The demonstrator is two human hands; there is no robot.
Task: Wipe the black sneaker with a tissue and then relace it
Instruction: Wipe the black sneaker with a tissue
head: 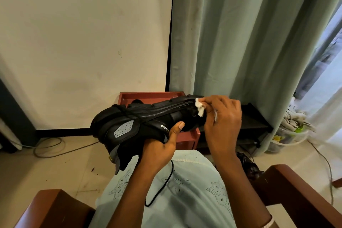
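Observation:
The black sneaker (129, 126) lies on its side above my lap, sole turned up and away, toe to the right. My left hand (162, 146) grips it from below near the middle, thumb on its side. My right hand (224, 120) pinches a crumpled white tissue (199, 108) against the toe end of the sole. A loose black lace (162, 185) hangs from the shoe across my light blue clothing.
A red tray-like box (140, 97) sits behind the sneaker, with a black shoe rack (253, 120) to its right under a green curtain (240, 42). Brown chair arms (296, 187) flank my lap. Cables (50, 146) trail on the floor at left.

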